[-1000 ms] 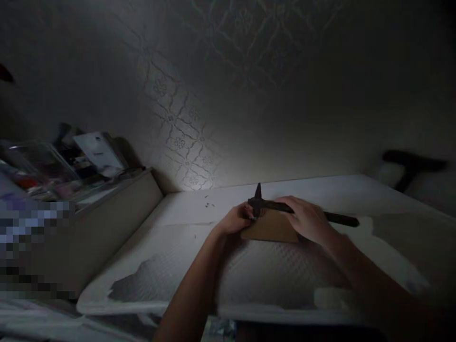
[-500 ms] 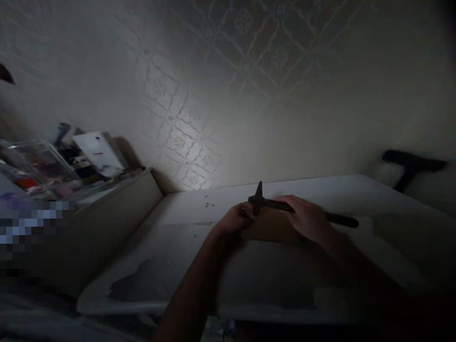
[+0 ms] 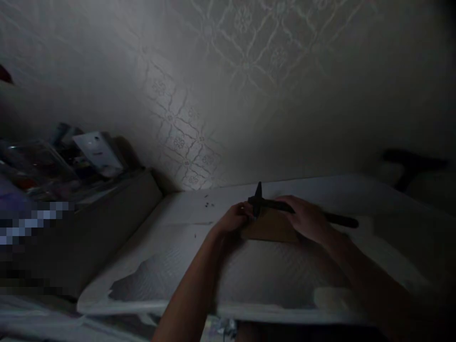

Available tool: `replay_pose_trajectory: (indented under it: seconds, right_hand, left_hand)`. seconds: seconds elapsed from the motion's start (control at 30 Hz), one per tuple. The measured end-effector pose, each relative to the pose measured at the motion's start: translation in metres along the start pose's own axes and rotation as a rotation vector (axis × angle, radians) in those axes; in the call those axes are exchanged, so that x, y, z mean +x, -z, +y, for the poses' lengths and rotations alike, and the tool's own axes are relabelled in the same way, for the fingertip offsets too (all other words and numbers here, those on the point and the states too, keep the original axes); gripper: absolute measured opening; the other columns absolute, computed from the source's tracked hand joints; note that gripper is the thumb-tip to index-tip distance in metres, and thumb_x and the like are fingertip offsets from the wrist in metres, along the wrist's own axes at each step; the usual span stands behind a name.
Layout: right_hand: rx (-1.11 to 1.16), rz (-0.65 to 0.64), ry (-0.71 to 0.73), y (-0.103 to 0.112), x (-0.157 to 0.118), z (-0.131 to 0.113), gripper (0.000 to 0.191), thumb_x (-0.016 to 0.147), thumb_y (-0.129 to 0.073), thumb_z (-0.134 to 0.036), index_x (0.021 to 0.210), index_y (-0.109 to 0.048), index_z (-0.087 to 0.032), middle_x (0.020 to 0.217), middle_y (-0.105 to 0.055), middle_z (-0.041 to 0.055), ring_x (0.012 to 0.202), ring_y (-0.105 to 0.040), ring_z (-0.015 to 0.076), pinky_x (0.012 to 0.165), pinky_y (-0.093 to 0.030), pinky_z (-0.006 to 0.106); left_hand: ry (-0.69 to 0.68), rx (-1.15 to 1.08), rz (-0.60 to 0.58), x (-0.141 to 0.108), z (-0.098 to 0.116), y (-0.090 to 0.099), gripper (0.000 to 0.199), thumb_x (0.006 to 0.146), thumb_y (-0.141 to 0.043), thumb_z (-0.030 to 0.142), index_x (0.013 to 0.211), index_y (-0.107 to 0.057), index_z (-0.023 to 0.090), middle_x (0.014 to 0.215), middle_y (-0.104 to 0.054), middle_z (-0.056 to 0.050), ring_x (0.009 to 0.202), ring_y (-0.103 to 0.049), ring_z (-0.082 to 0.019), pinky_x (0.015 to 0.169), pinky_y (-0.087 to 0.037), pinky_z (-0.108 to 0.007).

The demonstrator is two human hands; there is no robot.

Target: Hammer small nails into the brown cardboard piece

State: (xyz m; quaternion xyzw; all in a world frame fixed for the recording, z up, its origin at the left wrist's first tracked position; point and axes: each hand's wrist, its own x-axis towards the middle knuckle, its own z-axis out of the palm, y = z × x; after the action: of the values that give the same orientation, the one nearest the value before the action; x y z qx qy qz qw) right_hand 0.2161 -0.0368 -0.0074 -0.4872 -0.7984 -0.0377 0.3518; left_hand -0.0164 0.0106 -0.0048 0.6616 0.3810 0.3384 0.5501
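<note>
My right hand (image 3: 309, 218) is wrapped around the handle of a dark hammer (image 3: 274, 204), whose butt end sticks out to the right. The hammer's head, with one pointed end up, is over the left part of a brown wooden-looking board (image 3: 269, 230). That board lies flat on the white table. Close beside the hammer head, at the board's left edge, my left hand (image 3: 233, 218) has its fingers pinched together. What sits between those fingertips is too dark and small to make out.
Several small dark bits (image 3: 207, 205) lie on the white table (image 3: 181, 209) left of my hands. A cabinet (image 3: 117, 223) on the left carries a white box (image 3: 99, 153) and a clear plastic case (image 3: 41, 159). A dark T-shaped object (image 3: 413, 164) stands at the right. A patterned wall rises behind.
Both hands, the hammer and the board stay in almost the same place. The light over the cabinet and wall has dimmed.
</note>
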Motion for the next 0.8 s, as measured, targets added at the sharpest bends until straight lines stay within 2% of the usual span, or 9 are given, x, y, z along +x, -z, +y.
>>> replay_pose_trajectory:
  seconds: [0.1, 0.27, 0.43, 0.6, 0.8]
  right_hand:
    - [-0.004, 0.016, -0.02, -0.0004, -0.0002, 0.0004, 0.033, 0.08, -0.049, -0.015, 0.111, -0.053, -0.025, 0.106, -0.063, 0.0035, 0.094, -0.06, 0.0212, 0.076, -0.048, 0.033]
    - [-0.017, -0.014, 0.003, 0.0014, -0.0003, -0.0016, 0.035, 0.08, -0.047, -0.012, 0.112, -0.052, -0.025, 0.109, -0.062, 0.0035, 0.096, -0.059, 0.0213, 0.08, -0.047, 0.034]
    - [-0.019, 0.062, -0.024, 0.002, 0.0006, -0.0005, 0.034, 0.08, -0.049, -0.015, 0.111, -0.054, -0.025, 0.104, -0.064, 0.0033, 0.09, -0.061, 0.0214, 0.075, -0.049, 0.034]
    - [0.001, -0.002, 0.001, 0.0006, -0.0002, -0.0004, 0.034, 0.079, -0.049, -0.013, 0.11, -0.054, -0.025, 0.107, -0.063, 0.0029, 0.094, -0.06, 0.0212, 0.079, -0.048, 0.034]
    - [0.008, 0.004, -0.02, 0.0, -0.0002, -0.0001, 0.035, 0.079, -0.05, -0.013, 0.111, -0.053, -0.026, 0.106, -0.063, 0.0028, 0.093, -0.061, 0.0209, 0.077, -0.048, 0.033]
  left_hand:
    - [0.025, -0.033, -0.005, -0.0011, 0.0018, -0.001, 0.033, 0.053, -0.045, -0.003, 0.08, -0.054, 0.014, 0.075, -0.061, 0.0, 0.073, -0.056, -0.011, 0.068, -0.04, -0.021]
    - [0.021, -0.046, 0.0, -0.0024, 0.0061, -0.0018, 0.033, 0.052, -0.045, -0.004, 0.078, -0.055, 0.014, 0.077, -0.062, -0.001, 0.075, -0.057, -0.011, 0.069, -0.04, -0.02]
    - [0.045, -0.074, -0.063, -0.0038, 0.0093, -0.0022, 0.034, 0.054, -0.046, -0.002, 0.083, -0.054, 0.015, 0.081, -0.065, -0.003, 0.078, -0.058, -0.013, 0.069, -0.041, -0.022]
    - [0.003, -0.058, -0.038, -0.0019, 0.0045, -0.0011, 0.03, 0.053, -0.046, -0.002, 0.076, -0.055, 0.014, 0.077, -0.061, -0.001, 0.074, -0.056, -0.011, 0.066, -0.039, -0.019]
    - [0.02, -0.059, -0.036, -0.0006, 0.0016, -0.0016, 0.029, 0.055, -0.048, -0.001, 0.079, -0.053, 0.015, 0.075, -0.06, 0.001, 0.072, -0.055, -0.01, 0.067, -0.039, -0.02]
